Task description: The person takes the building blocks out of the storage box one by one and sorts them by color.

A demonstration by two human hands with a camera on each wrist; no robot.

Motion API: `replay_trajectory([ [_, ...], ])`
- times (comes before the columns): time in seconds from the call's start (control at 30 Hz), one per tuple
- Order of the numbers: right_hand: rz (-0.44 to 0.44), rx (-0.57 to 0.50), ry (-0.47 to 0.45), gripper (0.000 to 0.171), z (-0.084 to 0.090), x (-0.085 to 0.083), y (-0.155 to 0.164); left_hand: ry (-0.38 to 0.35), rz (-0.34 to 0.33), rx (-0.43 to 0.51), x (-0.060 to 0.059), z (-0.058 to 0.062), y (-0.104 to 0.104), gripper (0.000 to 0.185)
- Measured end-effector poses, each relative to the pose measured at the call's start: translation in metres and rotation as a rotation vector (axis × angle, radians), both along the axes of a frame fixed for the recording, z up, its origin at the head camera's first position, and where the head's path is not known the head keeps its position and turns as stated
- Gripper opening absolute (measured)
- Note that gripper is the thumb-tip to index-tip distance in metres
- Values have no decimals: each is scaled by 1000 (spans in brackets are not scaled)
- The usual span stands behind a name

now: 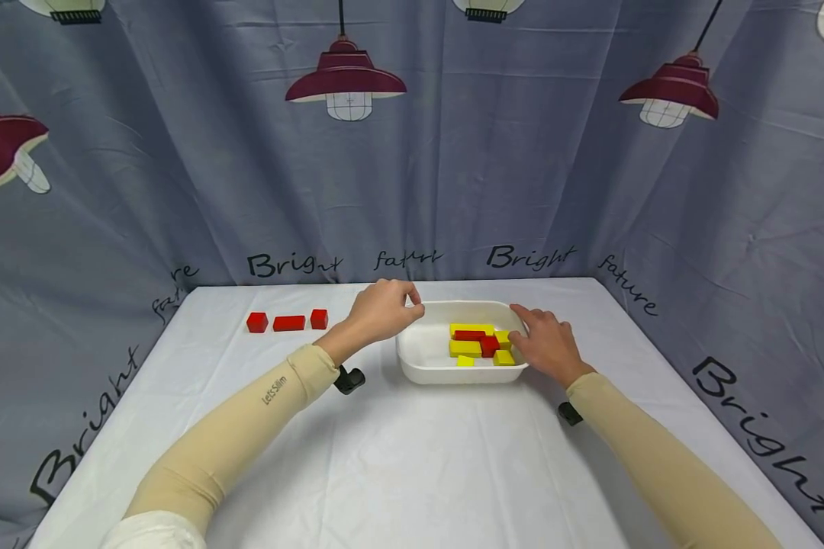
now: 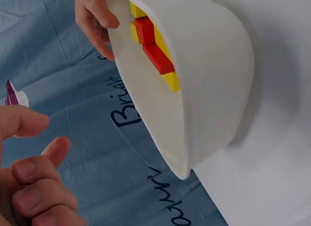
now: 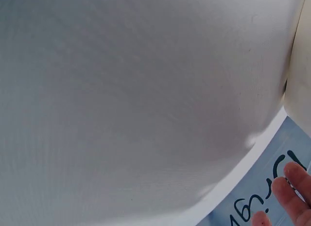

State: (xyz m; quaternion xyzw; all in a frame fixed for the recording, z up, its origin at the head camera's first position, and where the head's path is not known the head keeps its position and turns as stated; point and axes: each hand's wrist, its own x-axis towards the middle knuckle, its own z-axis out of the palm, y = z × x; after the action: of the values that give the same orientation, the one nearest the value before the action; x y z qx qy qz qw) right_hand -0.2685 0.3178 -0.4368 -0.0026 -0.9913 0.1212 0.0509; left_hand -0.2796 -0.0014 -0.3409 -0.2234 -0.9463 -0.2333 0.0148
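A white tub [image 1: 422, 374] stands on the table with several yellow blocks [image 1: 465, 349] and two red blocks [image 1: 489, 347] in its right half. My left hand [image 1: 384, 309] hovers at the tub's left rim, thumb and index finger apart and the other fingers loosely bent. Nothing lies between those fingertips in the left wrist view. My right hand [image 1: 549, 345] is at the tub's right rim, its thumb and index finger overlapping the edge. In the right wrist view, the fingers [image 3: 290, 194] of this hand are extended and hold no block.
Left of the tub, a red cube [image 1: 257, 322], a longer red block [image 1: 289, 323] and another red cube [image 1: 319, 319] lie in a row on the white-covered table [image 1: 398, 465]. A grey-blue curtain [image 1: 412, 175] with printed lamps and lettering hangs behind and at both sides.
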Motion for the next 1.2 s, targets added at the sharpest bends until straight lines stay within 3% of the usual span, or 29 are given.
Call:
replay_trajectory([
  [0.17,3,8,11,61,1,2,2,-18,-80,-69,-8,-2,21,21],
  [0.4,-9,-15,-15,62,0,3,4,-3,-136,-158,-17,1,49,20],
  [0.83,-16,-26,-37,63,1,4,4,-101,-152,18,-43,6,81,12],
  [1.07,-15,-16,-46,62,-1,2,3,-254,-281,82,-57,-10,90,17],
  [1.2,-12,-5,-41,63,-2,1,2,-298,-311,84,-62,-18,93,18],
])
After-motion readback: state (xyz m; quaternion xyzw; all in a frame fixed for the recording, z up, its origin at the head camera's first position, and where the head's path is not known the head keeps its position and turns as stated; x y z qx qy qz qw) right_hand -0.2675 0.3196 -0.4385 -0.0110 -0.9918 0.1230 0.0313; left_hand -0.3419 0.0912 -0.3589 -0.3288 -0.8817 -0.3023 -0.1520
